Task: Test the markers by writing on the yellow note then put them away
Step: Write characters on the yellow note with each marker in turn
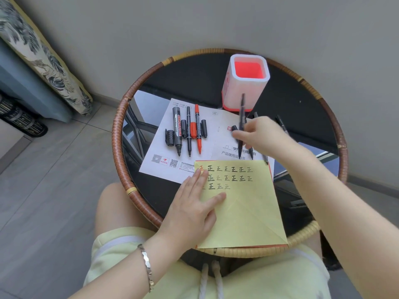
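The yellow note (244, 212) lies at the near edge of the round table, with rows of written characters along its top. My left hand (194, 203) presses flat on the note's left part, fingers straight. My right hand (265, 137) hovers above the white sheet and pinches a thin black marker (241, 117), held nearly upright and blurred. On the white sheet (159, 152) lie a thick black whiteboard marker (177, 130), a thin black marker (189, 130) and a red marker (197, 128), all uncapped, with loose caps beside them. More black markers show partly behind my right hand.
A white and red square pen holder (248, 80) stands at the far side of the table, with nothing in it. The table has a dark glass top and a woven rattan rim (117, 134). A wall rises close behind; a patterned cushion edge (43, 52) is at left.
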The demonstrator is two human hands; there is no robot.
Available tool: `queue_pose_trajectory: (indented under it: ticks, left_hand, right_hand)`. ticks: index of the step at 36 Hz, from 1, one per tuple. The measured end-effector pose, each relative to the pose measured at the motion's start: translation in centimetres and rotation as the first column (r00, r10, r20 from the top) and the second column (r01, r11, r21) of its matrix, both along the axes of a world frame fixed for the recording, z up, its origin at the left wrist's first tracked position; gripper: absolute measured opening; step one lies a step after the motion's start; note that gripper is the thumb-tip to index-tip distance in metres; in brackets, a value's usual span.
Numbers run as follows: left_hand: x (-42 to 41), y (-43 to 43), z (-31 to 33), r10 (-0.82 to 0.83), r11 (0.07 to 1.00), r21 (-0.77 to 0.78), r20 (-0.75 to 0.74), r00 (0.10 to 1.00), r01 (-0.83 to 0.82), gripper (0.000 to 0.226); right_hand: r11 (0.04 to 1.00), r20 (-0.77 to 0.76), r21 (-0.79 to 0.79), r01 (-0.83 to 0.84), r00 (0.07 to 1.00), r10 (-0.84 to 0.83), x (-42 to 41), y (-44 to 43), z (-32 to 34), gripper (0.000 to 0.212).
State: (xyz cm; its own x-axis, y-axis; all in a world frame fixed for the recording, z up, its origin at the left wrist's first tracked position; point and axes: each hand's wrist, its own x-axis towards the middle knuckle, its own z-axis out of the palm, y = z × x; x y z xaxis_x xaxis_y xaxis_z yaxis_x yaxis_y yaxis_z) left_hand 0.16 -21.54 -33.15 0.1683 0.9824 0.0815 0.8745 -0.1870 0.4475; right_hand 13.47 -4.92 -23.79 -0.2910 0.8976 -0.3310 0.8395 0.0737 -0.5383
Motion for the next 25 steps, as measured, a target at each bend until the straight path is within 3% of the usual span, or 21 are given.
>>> queue_pose_trajectory:
  ticks: [5, 10, 12, 14, 16, 19, 25]
  left_hand:
    - [0.0, 0.1, -0.1, 0.003, 1.000, 0.005, 0.017, 1.000, -0.003, 0.037]
    - [0.0, 0.0, -0.2, 0.005, 1.000, 0.007, 0.018, 1.000, -0.005, 0.038]
    - [0.0, 0.0, -0.2, 0.005, 1.000, 0.010, 0.021, 1.000, -0.005, 0.039]
    - [0.0, 0.1, -0.2, 0.006, 1.000, 0.011, 0.020, 1.000, -0.006, 0.039]
    - [0.0, 0.1, -0.3, 0.006, 1.000, 0.011, 0.016, 1.000, -0.006, 0.039]
    - [0.1, 0.0, -0.6, 0.007, 1.000, 0.016, 0.024, 1.000, -0.007, 0.039]
    - [0.1, -0.1, -0.7, 0.010, 0.999, 0.042, 0.032, 0.999, -0.011, 0.038]
  right_hand:
    - [0.998, 0.120, 0.068, -0.004, 0.993, -0.005, -2.4, 1.5, -3.2, 0.047]
    - [0.989, 0.156, 0.142, 0.041, 0.986, -0.063, -3.0, 1.5, -4.2, 0.041]
    - [0.977, 0.139, 0.215, 0.013, 0.989, -0.044, -3.3, 1.0, -4.0, 0.031]
    - [0.968, 0.069, 0.252, -0.001, 0.997, -0.017, -4.0, 0.5, -3.7, 0.036]
    - [0.968, 0.011, 0.249, -0.029, 1.000, 0.027, -5.0, 0.0, -3.5, 0.034]
    - [0.980, 0.048, 0.183, -0.077, 0.996, 0.069, -6.6, -0.3, -3.9, 0.036]
    - [0.991, 0.131, 0.134, -0.005, 0.991, -0.013, -7.9, -0.8, -4.9, 0.027]
